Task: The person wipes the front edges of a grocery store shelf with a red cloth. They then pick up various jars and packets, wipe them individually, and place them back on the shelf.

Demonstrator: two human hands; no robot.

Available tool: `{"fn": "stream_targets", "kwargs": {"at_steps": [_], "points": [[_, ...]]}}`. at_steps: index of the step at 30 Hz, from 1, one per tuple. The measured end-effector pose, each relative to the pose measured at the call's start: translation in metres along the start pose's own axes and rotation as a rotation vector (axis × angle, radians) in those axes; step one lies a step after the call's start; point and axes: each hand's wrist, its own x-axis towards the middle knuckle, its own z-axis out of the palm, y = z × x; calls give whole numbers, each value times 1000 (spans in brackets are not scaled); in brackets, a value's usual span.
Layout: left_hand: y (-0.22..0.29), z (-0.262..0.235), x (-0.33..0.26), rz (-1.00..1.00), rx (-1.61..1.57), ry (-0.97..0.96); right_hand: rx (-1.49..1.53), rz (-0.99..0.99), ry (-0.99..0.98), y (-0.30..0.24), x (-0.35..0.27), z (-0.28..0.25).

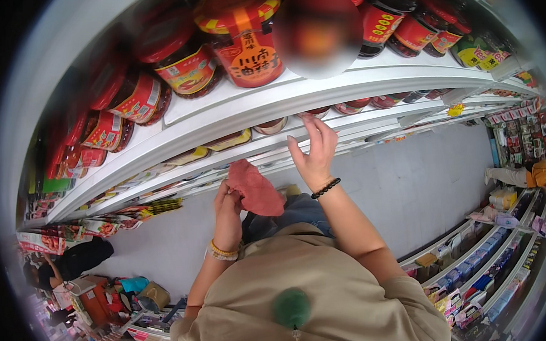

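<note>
**Ana:** While the view looks down from a head camera in a shop aisle, where is the cloth?

**Ben:** A reddish-pink cloth is bunched in the person's left hand. That hand is closed around the cloth's lower left edge, and most of the fabric spills up and to the right of the grip, hanging free just below the white shelf edge.

**Ana:** And the other hand?

**Ben:** The right hand is open, fingers spread and raised, gripping nothing. Its fingertips reach the lower rails beneath that white shelf edge, to the right of the cloth and a little above it. The two hands are near each other but not touching.

**Ana:** How many of each?

**Ben:** One cloth, two hands. A black bead bracelet circles the right wrist; yellow and pale bracelets circle the left, though I cannot tell exactly how many. Above the shelf edge stand red-labelled jars: too many, and too blurred at the rim, to count. One jar front is blurred out.

**Ana:** Anything else?

**Ben:** Below the shelf edge, another person in dark clothing crouches far left, beside boxes on the floor.
</note>
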Motion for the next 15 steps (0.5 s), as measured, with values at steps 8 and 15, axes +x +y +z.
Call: {"fn": "stream_targets", "kwargs": {"at_steps": [8,15], "points": [[-6,-7,0,-13,-49,45,185,162,-265,-21,38,9],[-7,-10,-1,-11,-36,57,49,-3,-296,-18,45,18]]}}
